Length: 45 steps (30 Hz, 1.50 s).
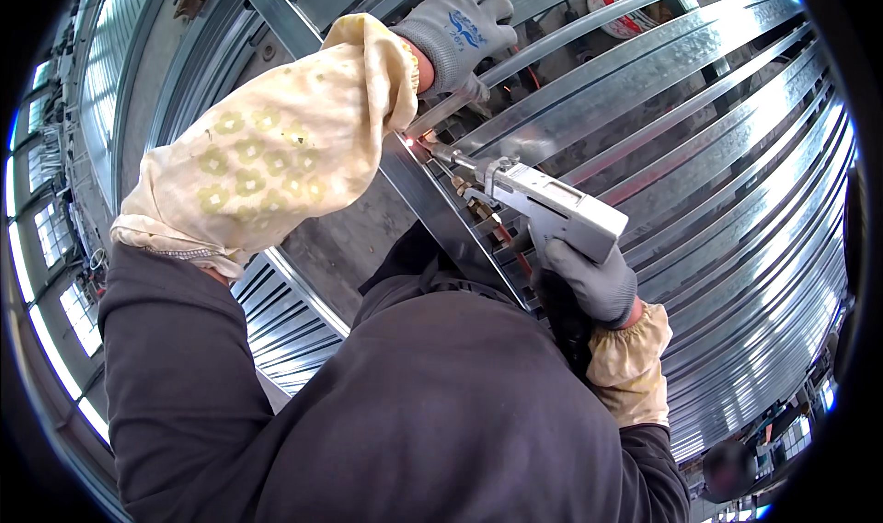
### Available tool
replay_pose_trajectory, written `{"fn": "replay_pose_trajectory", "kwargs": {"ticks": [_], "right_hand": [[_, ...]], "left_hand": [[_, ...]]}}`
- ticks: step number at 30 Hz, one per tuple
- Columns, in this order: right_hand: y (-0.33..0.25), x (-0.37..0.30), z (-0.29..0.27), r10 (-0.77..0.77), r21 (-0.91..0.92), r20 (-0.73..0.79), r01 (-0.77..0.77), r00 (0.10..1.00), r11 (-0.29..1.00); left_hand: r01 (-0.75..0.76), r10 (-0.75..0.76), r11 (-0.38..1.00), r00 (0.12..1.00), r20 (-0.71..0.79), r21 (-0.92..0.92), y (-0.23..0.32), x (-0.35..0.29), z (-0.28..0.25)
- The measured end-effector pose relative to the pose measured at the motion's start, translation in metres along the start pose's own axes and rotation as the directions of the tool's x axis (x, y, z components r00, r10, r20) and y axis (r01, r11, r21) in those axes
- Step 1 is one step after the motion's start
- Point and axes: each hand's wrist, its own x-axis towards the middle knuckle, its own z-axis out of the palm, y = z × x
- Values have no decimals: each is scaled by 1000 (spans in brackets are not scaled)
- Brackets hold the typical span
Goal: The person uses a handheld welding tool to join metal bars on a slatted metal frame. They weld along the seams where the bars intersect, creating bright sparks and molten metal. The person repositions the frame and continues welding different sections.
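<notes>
My right hand (593, 279), in a grey glove, is closed round the grip of a silver handheld welding gun (561, 201). The gun's nozzle points left at a joint where a thin metal slat (533, 60) meets a wide metal rail (441, 210). A small bright pinkish glow shows at the nozzle tip. Just beyond the joint, my left hand (460, 37), also gloved in grey, is curled over that slat near its end, its fingertips partly hidden. Cream cloth sleeves cover my forearms; the left sleeve (267, 146) has a green flower print.
Long parallel metal slats (644, 72) with gaps between them spread across the right. A white and red bucket (621, 12) stands beneath them. Another slatted metal panel (285, 321) lies at lower left. Long metal profiles (207, 72) are stacked at the far left.
</notes>
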Motion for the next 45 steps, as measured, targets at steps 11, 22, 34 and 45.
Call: {"fn": "replay_pose_trajectory", "kwargs": {"ticks": [11, 22, 34, 45], "right_hand": [[12, -58, -25, 8, 106, -43, -3, 999, 994], [10, -27, -22, 12, 103, 43, -16, 999, 995], [15, -12, -24, 67, 143, 79, -77, 995, 987], [29, -8, -29, 23, 145, 88, -36, 996, 989]], "left_hand": [[-112, 88, 987, 978, -186, -118, 43, -14, 18], [-97, 99, 995, 991, -94, 26, 48, -2, 17], [-75, 77, 995, 996, -33, 66, 55, 0, 5], [-67, 67, 994, 998, -1, 84, 58, 2, 3]]}}
